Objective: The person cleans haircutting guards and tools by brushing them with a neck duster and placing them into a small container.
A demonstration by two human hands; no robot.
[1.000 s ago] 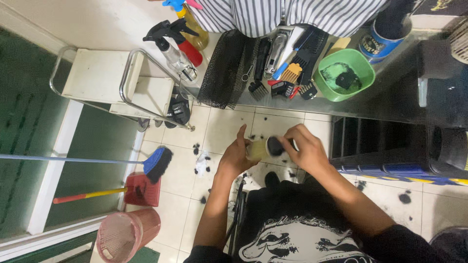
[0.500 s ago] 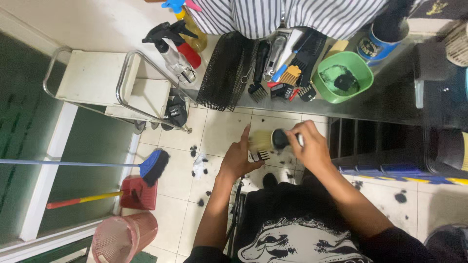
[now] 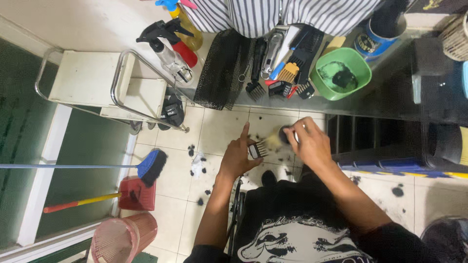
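My left hand point(image 3: 237, 157) pinches a small black clipper guard comb point(image 3: 257, 149) between thumb and fingers, with the index finger pointing up. My right hand point(image 3: 312, 143) grips a small brush by its dark round handle point(image 3: 284, 134). The brush's pale bristles point(image 3: 273, 141) rest against the comb's teeth. Both hands hover above the tiled floor, just in front of my black printed shirt point(image 3: 297, 229).
A glass counter point(image 3: 390, 100) ahead carries a black mesh mat point(image 3: 224, 68), clippers and combs point(image 3: 282, 63), a green bowl point(image 3: 341, 73) and spray bottles point(image 3: 170, 51). To the left are a white trolley point(image 3: 87, 80), blue broom point(image 3: 152, 166), red dustpan point(image 3: 139, 195) and pink basket point(image 3: 122, 238). Hair clippings dot the floor.
My left index finger has straightened upward and the black comb now shows in that hand. My right hand has shifted the brush so its bristles meet the comb.
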